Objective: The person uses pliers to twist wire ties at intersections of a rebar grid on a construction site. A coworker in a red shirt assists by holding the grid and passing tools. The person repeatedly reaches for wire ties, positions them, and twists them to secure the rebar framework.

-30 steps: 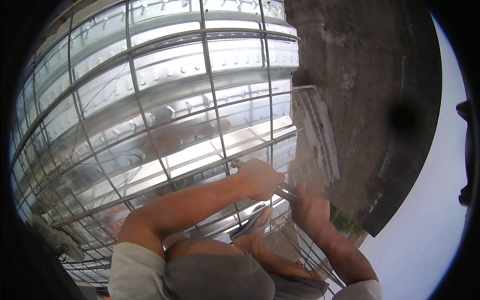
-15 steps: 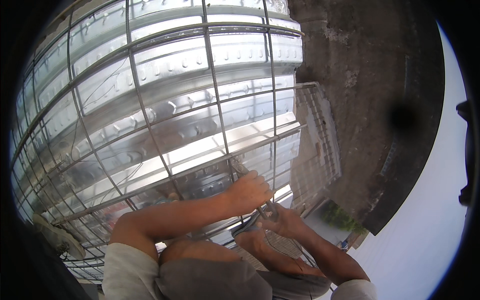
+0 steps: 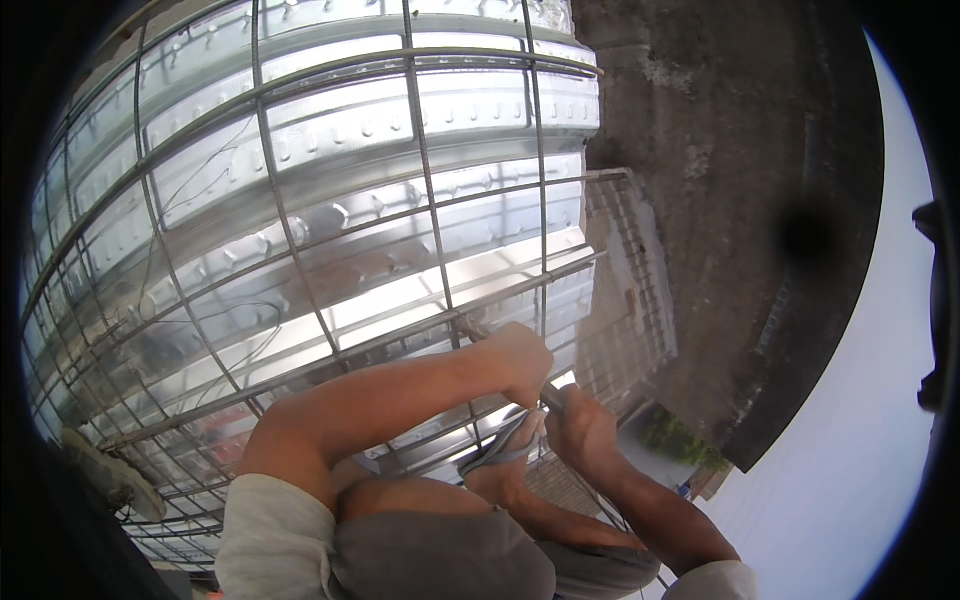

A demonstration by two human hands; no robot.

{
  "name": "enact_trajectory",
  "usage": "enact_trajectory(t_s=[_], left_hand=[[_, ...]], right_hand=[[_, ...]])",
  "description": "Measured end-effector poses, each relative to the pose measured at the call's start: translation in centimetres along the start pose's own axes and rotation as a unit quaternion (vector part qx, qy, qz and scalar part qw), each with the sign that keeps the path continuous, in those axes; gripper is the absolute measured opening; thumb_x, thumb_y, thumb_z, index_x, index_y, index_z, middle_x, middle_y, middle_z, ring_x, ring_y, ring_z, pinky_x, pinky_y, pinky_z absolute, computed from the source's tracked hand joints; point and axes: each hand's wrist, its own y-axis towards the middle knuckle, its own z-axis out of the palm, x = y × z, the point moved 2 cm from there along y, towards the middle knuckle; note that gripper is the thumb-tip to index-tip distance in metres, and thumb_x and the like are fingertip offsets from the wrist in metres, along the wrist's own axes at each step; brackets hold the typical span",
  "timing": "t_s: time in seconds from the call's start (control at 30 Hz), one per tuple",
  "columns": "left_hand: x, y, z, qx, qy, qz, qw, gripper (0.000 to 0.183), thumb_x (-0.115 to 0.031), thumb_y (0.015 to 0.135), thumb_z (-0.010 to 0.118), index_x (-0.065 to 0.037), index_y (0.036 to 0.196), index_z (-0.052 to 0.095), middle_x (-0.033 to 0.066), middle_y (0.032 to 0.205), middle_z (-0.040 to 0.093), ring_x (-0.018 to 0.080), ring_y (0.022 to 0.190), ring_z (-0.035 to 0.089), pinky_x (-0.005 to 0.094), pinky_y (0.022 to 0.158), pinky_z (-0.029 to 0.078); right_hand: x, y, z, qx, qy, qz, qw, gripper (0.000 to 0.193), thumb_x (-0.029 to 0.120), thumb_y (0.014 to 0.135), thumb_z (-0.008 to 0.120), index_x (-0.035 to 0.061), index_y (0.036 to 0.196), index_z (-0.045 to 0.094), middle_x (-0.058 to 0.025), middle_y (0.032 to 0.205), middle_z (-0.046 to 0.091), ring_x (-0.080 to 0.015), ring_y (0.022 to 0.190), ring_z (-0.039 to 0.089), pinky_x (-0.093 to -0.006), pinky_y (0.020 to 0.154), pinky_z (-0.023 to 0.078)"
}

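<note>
My left hand (image 3: 522, 362) is closed round the middle of a pair of metal pincers (image 3: 474, 329). Their jaws lie against a crossing of the steel rebar mesh (image 3: 398, 336), and the fingers hide most of the tool. Just right of it and a little nearer, my right hand (image 3: 583, 432) grips the handle ends (image 3: 551, 398). Whether the jaws hold a wire is too small to tell. Thin dark wire (image 3: 612, 512) hangs by my right forearm.
Ribbed shiny metal decking (image 3: 340, 110) lies under the mesh. Loose thin wire (image 3: 215, 315) rests at left. A sandalled foot (image 3: 505, 465) is close below my hands, and a shoe (image 3: 115, 475) stands at lower left. Beyond the decking's right edge are a tiled roof (image 3: 630, 290) and brown wall (image 3: 700, 200).
My left hand has shifted right along the pincers and turned over. My right hand has risen slightly and moved right, with the handle ends swinging up.
</note>
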Motion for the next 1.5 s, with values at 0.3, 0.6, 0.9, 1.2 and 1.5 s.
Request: enact_trajectory(t_s=[0.3, 0.6, 0.9, 1.2, 1.5], left_hand=[[-0.7, -4.2, 3.6, -0.356, 0.091, 0.051, 0.929, 0.035, -0.024, 0.080, 0.071, -0.011, 0.112, 0.071, 0.0046, 0.102, 0.068, 0.0227, 0.110, 0.061, 0.0464, 0.107, 0.036], [0.5, -2.5, 4.5, -0.251, 0.028, 0.092, 0.963, 0.010, -0.017, 0.077, 0.065, -0.011, 0.084, 0.069, 0.0074, 0.077, 0.068, 0.0247, 0.078, 0.067, 0.0391, 0.072, 0.050], [0.6, -0.1, 0.0, 0.071, -0.024, -0.005, 0.997, 0.021, -0.022, 0.075, 0.062, -0.010, 0.086, 0.075, 0.0160, 0.085, 0.073, 0.0336, 0.083, 0.071, 0.0434, 0.071, 0.056], [-1.2, -4.7, 4.3, -0.402, 0.108, 0.021, 0.909, 0.020, -0.020, 0.083, 0.063, -0.010, 0.099, 0.070, 0.0057, 0.095, 0.067, 0.0236, 0.099, 0.062, 0.0454, 0.103, 0.035], [1.0, -2.0, 3.4, -0.164, 0.030, 0.048, 0.985, 0.018, -0.021, 0.071, 0.068, -0.010, 0.085, 0.070, 0.0086, 0.087, 0.071, 0.0266, 0.088, 0.069, 0.0390, 0.079, 0.052]], right_hand=[[-1.0, 0.7, 0.8, 0.254, 0.395, 0.097, 0.877, 0.037, 0.033, 0.083, 0.079, 0.0028, 0.079, 0.057, -0.0084, 0.057, 0.057, -0.0187, 0.044, 0.053, -0.0337, 0.043, 0.043], [0.6, 0.3, -0.5, 0.156, 0.171, 0.012, 0.973, 0.045, 0.040, 0.083, 0.079, 0.0013, 0.097, 0.061, -0.0101, 0.076, 0.065, -0.0261, 0.071, 0.065, -0.0374, 0.068, 0.053], [2.8, 0.0, -0.5, -0.047, 0.008, 0.042, 0.998, 0.033, 0.032, 0.086, 0.072, 0.0029, 0.095, 0.057, -0.0228, 0.085, 0.066, -0.0420, 0.085, 0.066, -0.0520, 0.076, 0.051], [0.8, 1.7, -0.7, 0.138, 0.162, 0.046, 0.976, 0.041, 0.038, 0.084, 0.075, -0.0024, 0.086, 0.068, -0.0183, 0.067, 0.065, -0.0318, 0.063, 0.067, -0.0431, 0.062, 0.053], [0.0, 1.7, -1.6, 0.204, 0.261, 0.058, 0.942, 0.048, 0.038, 0.081, 0.080, -0.0035, 0.099, 0.064, -0.0133, 0.070, 0.064, -0.0291, 0.068, 0.066, -0.0429, 0.063, 0.052]])
